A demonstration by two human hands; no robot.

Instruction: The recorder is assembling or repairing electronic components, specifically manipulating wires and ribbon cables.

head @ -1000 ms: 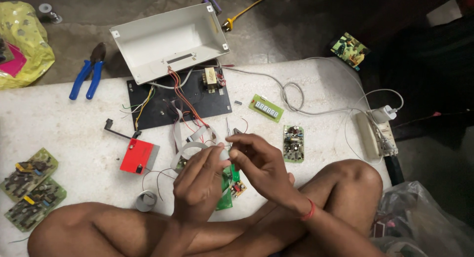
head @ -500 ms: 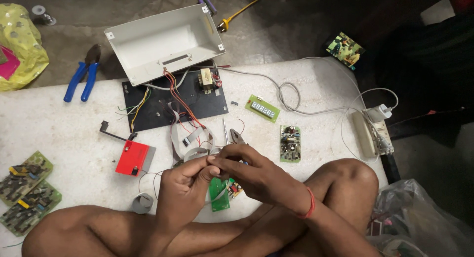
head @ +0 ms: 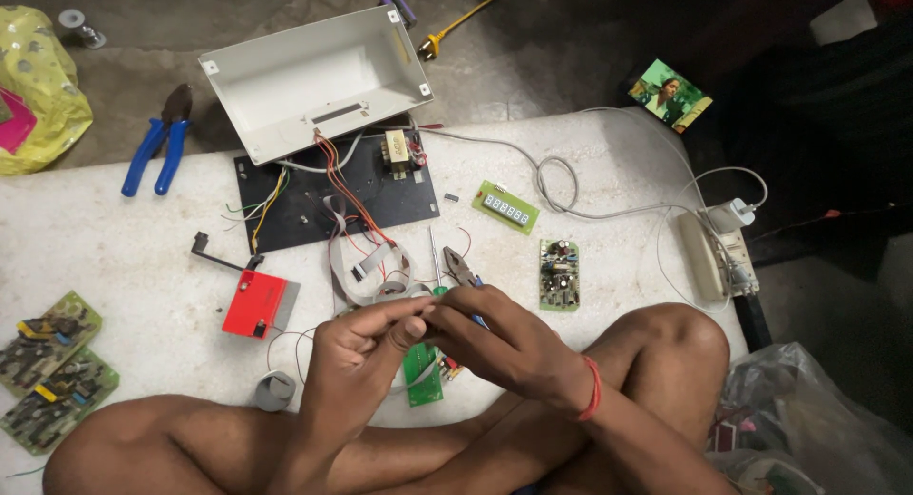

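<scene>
My left hand (head: 366,348) and my right hand (head: 499,338) meet fingertip to fingertip above the white work surface (head: 143,257). Both pinch a small part (head: 425,313) between them, too small to identify. A small green circuit board (head: 423,373) with thin wires lies just under my hands. Beyond my fingers lie small pliers (head: 463,266), a thin screwdriver (head: 433,255) and a grey ribbon cable (head: 366,271). A red band sits on my right wrist. My crossed legs frame the near edge.
A black base plate (head: 295,205) with wires and a transformer lies beyond, with an open white casing (head: 314,77) behind it. Also here are a red box (head: 255,303), a display board (head: 506,207), a green board (head: 558,273), blue pliers (head: 157,143), boards at left (head: 48,362) and a power strip (head: 718,257).
My hands have drawn closer together and sunk a little toward the green board, fingertips now meeting. The things on the surface have not moved.
</scene>
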